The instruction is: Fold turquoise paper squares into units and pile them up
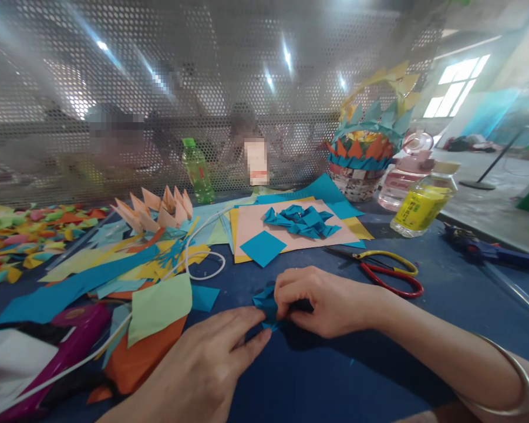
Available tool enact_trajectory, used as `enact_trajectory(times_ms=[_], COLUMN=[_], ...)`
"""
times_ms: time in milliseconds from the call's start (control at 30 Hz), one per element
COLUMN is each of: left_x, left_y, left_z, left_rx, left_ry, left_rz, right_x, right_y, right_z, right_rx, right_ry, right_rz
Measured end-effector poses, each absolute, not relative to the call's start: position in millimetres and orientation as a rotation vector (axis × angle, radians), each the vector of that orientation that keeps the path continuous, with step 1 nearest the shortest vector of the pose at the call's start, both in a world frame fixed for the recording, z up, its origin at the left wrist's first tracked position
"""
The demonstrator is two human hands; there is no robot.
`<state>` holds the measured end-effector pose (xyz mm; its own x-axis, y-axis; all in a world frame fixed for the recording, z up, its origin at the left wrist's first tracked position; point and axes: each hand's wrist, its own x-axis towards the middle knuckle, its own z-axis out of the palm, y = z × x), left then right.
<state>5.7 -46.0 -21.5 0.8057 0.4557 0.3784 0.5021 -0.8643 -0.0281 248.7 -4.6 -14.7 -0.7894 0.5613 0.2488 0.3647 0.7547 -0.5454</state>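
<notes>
A small blue paper piece (265,301), partly folded, lies on the dark blue table (334,376) between my hands. My right hand (326,302) is curled over it, thumb and fingers pinching its right side. My left hand (202,367) reaches in from below, its fingertips pressed together on the paper's lower left edge. A flat blue paper square (263,247) and a heap of folded blue pieces (302,221) rest on a pink sheet (290,232) just beyond.
Red and yellow scissors (390,271) lie right of my hands. A paper basket (364,158), a yellow-labelled bottle (423,205), a green bottle (197,170) and a blue glue gun (488,251) stand farther back. Coloured paper scraps (114,276) cover the left. A perforated metal screen (202,76) closes the far side.
</notes>
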Motion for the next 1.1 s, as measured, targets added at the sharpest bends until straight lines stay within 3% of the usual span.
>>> enact_trajectory(times_ms=[467,867,1100], left_x=[8,9,11], left_y=[-46,-45,-48], left_z=[-22,-31,-30], left_rx=[-2.810,-2.911,-2.906], left_ry=[-0.733,-0.817,-0.821], left_rz=[-0.633,-0.468,-0.512], right_x=[250,250,248], right_y=[-7,-8,-12], right_z=[-12,-15,-10], right_rx=[-0.701,-0.701,-0.714], right_ry=[-2.578,-2.564,-2.615], right_rz=[0.609,0.610,0.461])
